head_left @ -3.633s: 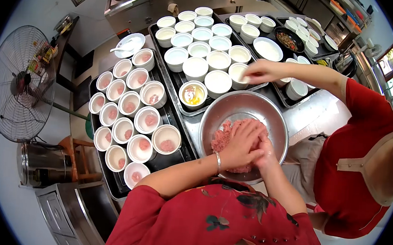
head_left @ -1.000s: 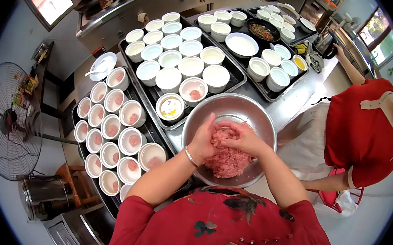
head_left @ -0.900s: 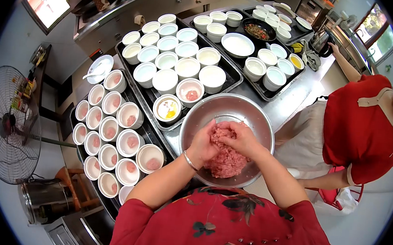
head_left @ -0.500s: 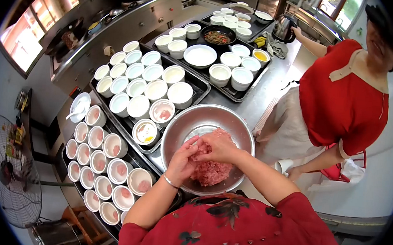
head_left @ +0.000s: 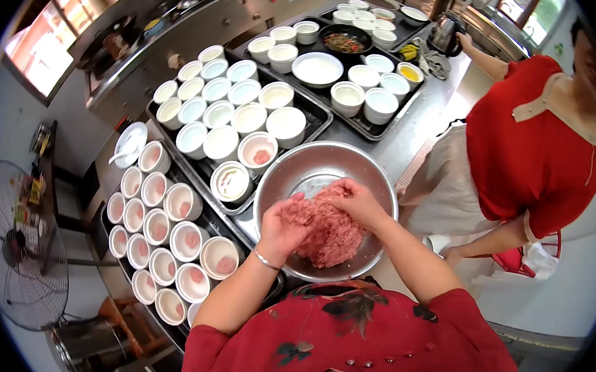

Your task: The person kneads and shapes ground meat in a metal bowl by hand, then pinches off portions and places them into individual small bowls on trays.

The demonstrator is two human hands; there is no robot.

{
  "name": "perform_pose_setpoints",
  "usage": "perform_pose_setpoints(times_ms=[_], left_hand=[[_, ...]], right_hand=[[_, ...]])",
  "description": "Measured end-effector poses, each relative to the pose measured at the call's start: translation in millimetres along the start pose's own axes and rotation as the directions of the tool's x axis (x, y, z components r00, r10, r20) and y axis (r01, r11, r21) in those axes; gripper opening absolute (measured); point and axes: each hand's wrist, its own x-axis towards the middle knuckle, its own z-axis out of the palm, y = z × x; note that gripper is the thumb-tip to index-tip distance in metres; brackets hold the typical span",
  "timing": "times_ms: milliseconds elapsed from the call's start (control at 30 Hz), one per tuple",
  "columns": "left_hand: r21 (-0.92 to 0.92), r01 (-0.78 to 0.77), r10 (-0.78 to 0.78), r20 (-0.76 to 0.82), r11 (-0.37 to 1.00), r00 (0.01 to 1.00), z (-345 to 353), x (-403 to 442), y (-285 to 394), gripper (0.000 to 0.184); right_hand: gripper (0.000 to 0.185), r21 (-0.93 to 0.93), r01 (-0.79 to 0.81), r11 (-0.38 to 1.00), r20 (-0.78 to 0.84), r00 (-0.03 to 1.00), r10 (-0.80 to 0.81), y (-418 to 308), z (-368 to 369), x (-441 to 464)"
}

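A large steel bowl [head_left: 385,251] stands in front of me with a mound of pink minced meat [head_left: 339,241] in it. Cupped over the bowl's left part, my left hand [head_left: 284,230] holds a small lump of the mince in its palm. My right hand [head_left: 360,205] is at the top of the mound, its bent fingers gripping mince; the fingertips are partly hidden. Just left of the bowl, one white ramekin [head_left: 257,151] has a piece of mince in it, and another ramekin [head_left: 232,181] beside it shows yellow and brownish streaks.
A black tray [head_left: 176,155] carries rows of white ramekins. Nearer left, several ramekins [head_left: 187,240] hold mince. Another tray [head_left: 378,131] bears a white plate [head_left: 318,68] and a dark pan [head_left: 346,43]. At right, a person in red [head_left: 536,140] touches a kettle [head_left: 447,34] and holds a white cup [head_left: 436,245].
My hands have moved apart from being close together. A lump of mince now shows in my left hand, while my right hand has shifted right onto the mound. The view has shifted slightly.
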Motion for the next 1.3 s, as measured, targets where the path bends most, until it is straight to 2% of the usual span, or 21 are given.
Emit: perform_pose_setpoints(times_ms=[33,233,267,300,367,400,567,600,700,733,767,800,833,933,1033,1067,1100,1133,1167,1233,1300], left_hand=[[-0.008,-0.014,0.014,-0.007,1.0,1.0,-0.7,0.4,0.9,0.012],[0.208,-0.242,0.222,0.116,0.948,0.968,-7.8,16.7,-3.7,0.007],[0.279,-0.296,0.27,0.129,0.913,0.954,-1.7,14.5,-8.8,0.007],[0.281,-0.287,0.262,0.125,0.916,0.957,6.0,10.8,-18.3,0.007],[0.576,-0.494,0.359,0.34,0.651,0.869,19.9,10.0,-34.1,0.011],[0.73,-0.59,0.345,0.487,0.344,0.803,10.6,18.1,-37.5,0.022],[0.829,-0.559,0.477,0.488,0.009,0.731,-0.1,22.6,-38.7,0.032],[0.842,-0.534,0.502,0.495,-0.075,0.709,-1.2,25.4,-38.5,0.035],[0.611,-0.394,0.359,0.187,0.686,0.915,-15.8,43.7,-35.8,0.035],[0.261,-0.252,0.189,0.245,0.932,0.951,-21.8,41.9,-32.6,0.034],[-0.112,-0.006,0.047,0.364,0.994,0.93,-7.6,32.7,-29.2,0.033],[-0.057,-0.027,0.035,0.142,0.998,0.989,10.0,24.9,-31.1,0.03],[-0.055,-0.024,0.032,0.147,0.998,0.989,16.2,22.8,-31.4,0.03],[0.01,-0.083,0.083,-0.045,0.997,0.996,13.1,23.6,-37.0,0.025],[0.162,-0.236,0.218,0.123,0.958,0.968,-2.6,33.4,-40.2,0.021],[0.459,-0.344,0.303,0.164,0.819,0.939,-0.3,32.2,-42.5,0.021],[0.698,-0.421,0.36,0.244,0.579,0.9,5.5,33.6,-43.5,0.022],[0.833,-0.553,0.319,0.525,-0.003,0.789,17.6,27.0,-35.7,0.031],[0.826,-0.563,0.299,0.538,-0.004,0.788,21.1,27.0,-35.7,0.031],[0.544,-0.381,0.191,0.726,-0.748,0.661,20.9,24.3,-40.3,0.041],[0.611,-0.336,0.198,0.641,-0.717,0.742,17.1,28.1,-38.5,0.046]], right_hand=[[0.027,-0.383,0.129,0.915,0.059,0.992,-0.115,4.3,-0.6,-0.5],[0.034,-0.319,0.11,0.941,-0.098,0.984,-0.148,-6.2,-0.2,-7.1],[0.036,0.267,-0.14,0.954,-0.118,0.977,0.176,-8.0,2.0,-2.8],[0.036,0.27,-0.144,0.952,-0.125,0.975,0.182,-8.9,10.7,-3.8],[0.035,0.808,-0.287,0.516,0.087,0.922,0.376,-13.9,25.8,-4.3],[0.028,0.871,-0.308,0.382,0.168,0.919,0.357,1.1,26.6,-4.6],[0.022,0.92,-0.21,0.331,0.093,0.937,0.336,-20.6,42.7,-11.2],[0.021,0.858,-0.164,0.487,0.006,0.951,0.309,-20.1,41.6,-11.7],[0.024,0.666,0.038,0.745,-0.097,0.995,0.036,-16.4,43.3,-14.0],[0.027,0.181,0.169,0.969,-0.097,0.983,-0.153,-18.6,44.0,-16.8],[0.029,-0.35,0.293,0.89,0.001,0.95,-0.313,-21.1,43.0,-18.9],[0.041,-0.76,0.487,0.431,0.216,0.814,-0.54,-24.1,40.2,-17.7],[0.041,-0.763,0.485,0.427,0.214,0.813,-0.541,-25.6,37.3,-13.9],[0.041,-0.073,0.221,0.973,-0.069,0.972,-0.226,-17.3,27.9,-5.9],[0.043,0.716,-0.139,0.684,0.0,0.98,0.2,-1.6,19.5,5.2],[0.04,0.845,-0.207,0.493,0.151,0.977,0.151,1.8,16.1,5.5],[0.04,0.849,-0.184,0.495,0.129,0.981,0.144,5.0,15.8,3.1],[0.039,0.876,-0.218,0.43,0.146,0.97,0.193,-8.9,26.2,-0.2],[0.038,0.9,-0.249,0.358,0.168,0.956,0.242,-19.2,34.1,-1.7],[0.036,0.909,-0.192,0.371,0.098,0.961,0.258,-27.9,41.0,-1.0],[0.032,0.912,-0.131,0.388,0.006,0.952,0.307,-29.0,43.7,-3.0]])
